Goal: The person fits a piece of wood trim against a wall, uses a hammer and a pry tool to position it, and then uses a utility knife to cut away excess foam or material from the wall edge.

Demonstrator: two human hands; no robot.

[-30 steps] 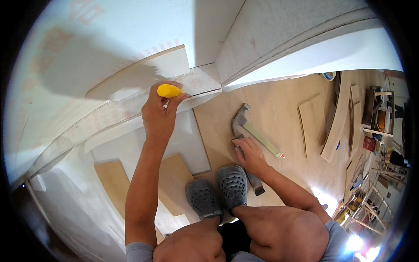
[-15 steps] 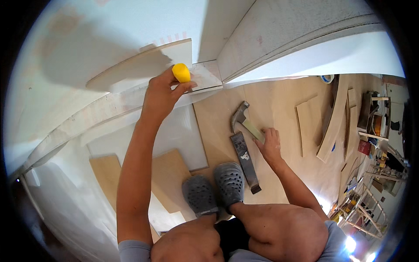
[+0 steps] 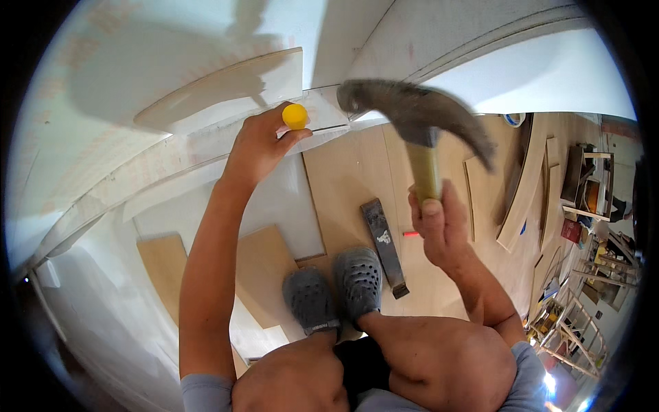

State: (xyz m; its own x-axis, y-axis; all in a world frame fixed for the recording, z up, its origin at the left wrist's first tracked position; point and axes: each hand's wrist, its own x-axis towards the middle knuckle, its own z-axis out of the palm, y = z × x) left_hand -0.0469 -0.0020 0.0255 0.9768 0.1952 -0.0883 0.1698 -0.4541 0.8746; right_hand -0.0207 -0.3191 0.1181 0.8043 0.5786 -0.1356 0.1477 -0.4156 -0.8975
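**Claw hammer [image 3: 420,134] held up, yellow-handled tool [image 3: 295,117] held end-on**

The right hand [image 3: 443,223] is wrapped around the hammer's pale greenish handle; the dark, blurred head stands clear of the yellow tool. The left hand [image 3: 261,147] is narrowed around the yellow handle, near the lower right corner of a board [image 3: 206,103] that leans at the foot of the pale wall [image 3: 171,31]. Only the tool's rounded butt shows; the working end is hidden, so I cannot tell chisel from screwdriver.

The hammer should feel stiff and head-heavy, likely to pull at the wrist; the sound hold is low on the handle with the whole palm around it. That handle looks smooth, so a damp grip might slip. The yellow-handled tool is probably light and rigid, best held by its sides with the fingers below the butt. Neither seems fragile.

Counted: one hammer, one yellow-handled tool, one leaning board, and one dark flat pull bar [image 3: 384,248] lying on the wood-look floor [image 3: 350,165], just beside the right one of two grey clogs [image 3: 359,278]. Two plank pieces [image 3: 271,275] lie left of the clogs. The planks [image 3: 525,185] farther right overlap too much to count.
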